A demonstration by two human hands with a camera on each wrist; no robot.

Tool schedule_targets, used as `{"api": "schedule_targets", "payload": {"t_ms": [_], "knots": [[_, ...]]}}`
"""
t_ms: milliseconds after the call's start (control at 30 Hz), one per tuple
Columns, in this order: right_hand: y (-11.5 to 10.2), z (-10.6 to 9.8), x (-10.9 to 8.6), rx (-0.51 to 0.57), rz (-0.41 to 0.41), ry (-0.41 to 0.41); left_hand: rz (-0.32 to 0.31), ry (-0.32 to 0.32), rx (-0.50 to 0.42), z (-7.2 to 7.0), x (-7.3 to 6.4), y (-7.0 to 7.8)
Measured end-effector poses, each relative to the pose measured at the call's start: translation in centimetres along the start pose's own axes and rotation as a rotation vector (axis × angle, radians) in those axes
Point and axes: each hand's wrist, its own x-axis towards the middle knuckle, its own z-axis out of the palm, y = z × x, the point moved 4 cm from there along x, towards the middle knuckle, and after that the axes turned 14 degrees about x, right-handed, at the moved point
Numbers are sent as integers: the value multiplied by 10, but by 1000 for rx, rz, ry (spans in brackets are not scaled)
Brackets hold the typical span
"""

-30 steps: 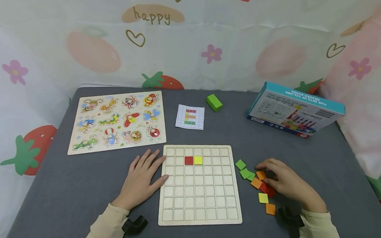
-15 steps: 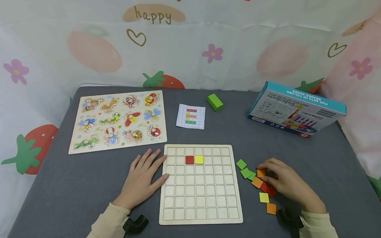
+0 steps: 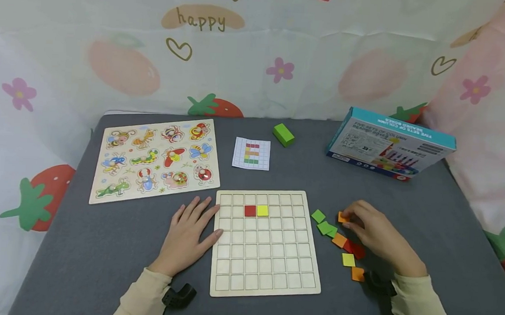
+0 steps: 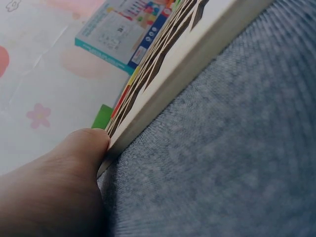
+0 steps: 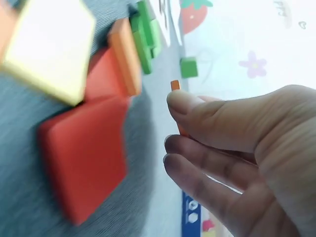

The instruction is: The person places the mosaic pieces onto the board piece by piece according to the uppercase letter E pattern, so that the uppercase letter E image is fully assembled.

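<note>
My right hand (image 3: 373,233) pinches an orange square tile (image 3: 342,217) between thumb and fingers, beyond the loose tiles. In the right wrist view that orange tile (image 5: 175,86) shows edge-on, partly hidden by the thumb. Flat on the table, my left hand (image 3: 186,239) has its fingers spread, with fingertips touching the left edge of the wooden grid board (image 3: 267,291). One red tile (image 3: 250,210) and one yellow tile (image 3: 262,210) sit side by side in the board's second row. The left wrist view shows the thumb (image 4: 89,143) against the board's side (image 4: 163,106).
Loose green (image 3: 318,216), orange (image 3: 339,240), red (image 3: 358,251) and yellow (image 3: 348,260) tiles lie right of the board. Behind are a pattern card (image 3: 250,164), a green block (image 3: 283,135) and a box (image 3: 390,145). An insect puzzle (image 3: 155,162) lies at left.
My right hand has lifted the orange tile from beside the pile and moved slightly away from me with it. The left hand stays in place at the board's edge.
</note>
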Motion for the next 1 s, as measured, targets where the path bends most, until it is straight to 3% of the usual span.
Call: {"api": "schedule_targets", "payload": {"t_ms": [300, 633, 1000], "knots": [[-20, 4, 19, 22, -90, -30, 8, 4, -5, 0, 0, -1], [-48, 23, 47, -33, -187, -90, 3, 6, -8, 1, -1, -1], [-74, 49, 70, -7, -274, -146, -1, 7, -10, 2, -1, -2]]}}
